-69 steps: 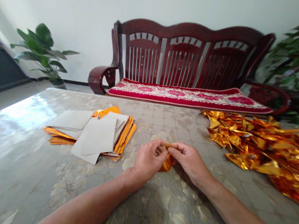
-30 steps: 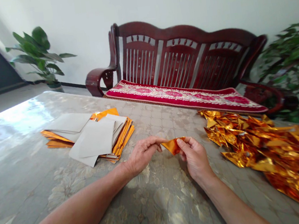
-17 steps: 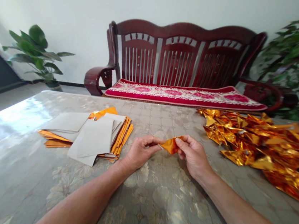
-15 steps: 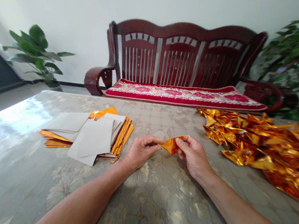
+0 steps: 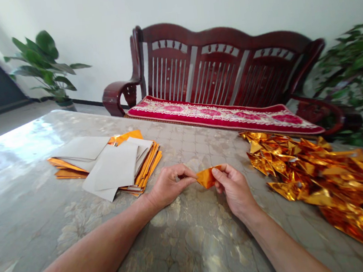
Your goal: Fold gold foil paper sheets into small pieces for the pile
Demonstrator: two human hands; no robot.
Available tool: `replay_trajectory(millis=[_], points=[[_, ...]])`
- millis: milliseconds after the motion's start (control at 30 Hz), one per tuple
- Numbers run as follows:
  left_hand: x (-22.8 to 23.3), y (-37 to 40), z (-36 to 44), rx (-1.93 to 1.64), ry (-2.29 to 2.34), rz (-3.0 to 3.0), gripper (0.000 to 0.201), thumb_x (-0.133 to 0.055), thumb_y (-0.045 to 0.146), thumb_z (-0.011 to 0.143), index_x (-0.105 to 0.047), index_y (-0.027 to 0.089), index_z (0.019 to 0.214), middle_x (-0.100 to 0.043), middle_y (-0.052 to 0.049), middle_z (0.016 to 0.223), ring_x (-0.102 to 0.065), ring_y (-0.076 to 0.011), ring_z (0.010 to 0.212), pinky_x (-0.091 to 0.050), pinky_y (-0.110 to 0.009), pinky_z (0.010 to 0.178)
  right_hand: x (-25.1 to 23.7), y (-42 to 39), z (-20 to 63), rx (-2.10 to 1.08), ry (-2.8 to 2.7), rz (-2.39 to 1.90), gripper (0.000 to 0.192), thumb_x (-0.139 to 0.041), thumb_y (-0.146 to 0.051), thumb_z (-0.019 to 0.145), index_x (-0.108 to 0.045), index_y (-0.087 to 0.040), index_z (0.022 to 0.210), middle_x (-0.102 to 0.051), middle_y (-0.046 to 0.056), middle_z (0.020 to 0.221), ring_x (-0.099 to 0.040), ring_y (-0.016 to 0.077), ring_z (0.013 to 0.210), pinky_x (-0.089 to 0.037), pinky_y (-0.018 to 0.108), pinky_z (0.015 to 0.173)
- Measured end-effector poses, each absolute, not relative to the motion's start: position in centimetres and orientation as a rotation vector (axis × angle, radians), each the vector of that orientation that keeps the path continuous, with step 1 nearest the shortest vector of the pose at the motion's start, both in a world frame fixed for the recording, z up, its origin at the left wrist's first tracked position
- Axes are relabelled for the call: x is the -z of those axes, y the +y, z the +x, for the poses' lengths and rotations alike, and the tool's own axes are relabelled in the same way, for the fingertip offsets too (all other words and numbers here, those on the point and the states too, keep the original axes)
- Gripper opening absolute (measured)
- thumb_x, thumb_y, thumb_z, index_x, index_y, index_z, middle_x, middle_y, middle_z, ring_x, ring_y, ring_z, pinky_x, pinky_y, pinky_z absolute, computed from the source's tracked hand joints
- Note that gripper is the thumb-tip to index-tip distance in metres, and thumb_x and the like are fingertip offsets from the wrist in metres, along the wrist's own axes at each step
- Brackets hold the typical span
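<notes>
A small folded piece of gold foil paper [image 5: 206,177] is held just above the marble-patterned table [image 5: 194,248]. My left hand [image 5: 168,185] pinches its left tip and my right hand [image 5: 233,187] pinches its right end between thumb and forefinger. To the left of my hands lies a stack of flat sheets [image 5: 115,164], grey side up with gold edges showing. A heap of folded gold foil pieces [image 5: 321,181] spreads over the table to the right.
Beyond the table stands a dark red wooden bench [image 5: 223,70] with a red patterned cushion [image 5: 221,116]. A potted plant [image 5: 42,66] is at the far left by the wall, and leafy branches [image 5: 358,72] reach in at the right.
The foil piece came up from between my closed hands and is now stretched between both hands. In the last half second it barely shifted.
</notes>
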State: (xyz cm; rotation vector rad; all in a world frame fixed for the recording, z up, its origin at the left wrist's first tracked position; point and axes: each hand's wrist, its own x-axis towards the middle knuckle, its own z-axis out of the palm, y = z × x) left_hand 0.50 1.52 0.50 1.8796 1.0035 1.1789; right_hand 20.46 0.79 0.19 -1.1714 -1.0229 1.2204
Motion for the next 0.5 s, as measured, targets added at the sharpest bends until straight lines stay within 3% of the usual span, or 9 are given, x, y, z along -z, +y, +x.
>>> replay_trajectory(millis=[300,500], points=[[-0.4,1.5,0.8,-1.184,1.176,1.843,0.008,-0.062,0.018,0.082,-0.07,0.018,0.08,-0.07,0.002,0.072,-0.061,-0.011,0.066,-0.044,-0.02,0.061,-0.3,0.6,20.5,-1.255,-1.097,-1.153,0.032,-0.081,-0.043,0.07,-0.062,-0.019,0.079,-0.062,-0.003,0.057,-0.049,0.0085,0.047,-0.037,0.018,0.043],[0.6,2.2,0.9,-1.278,1.155,1.641,0.017,-0.065,0.018,0.078,-0.065,0.018,0.095,-0.061,0.005,0.068,-0.057,-0.0095,0.062,-0.043,-0.019,0.06,-0.1,0.4,20.4,-1.286,-1.093,-1.162,0.035,-0.083,-0.043,0.066,-0.061,-0.019,0.079,-0.067,-0.001,0.06,-0.055,0.0098,0.049,-0.04,0.018,0.046]])
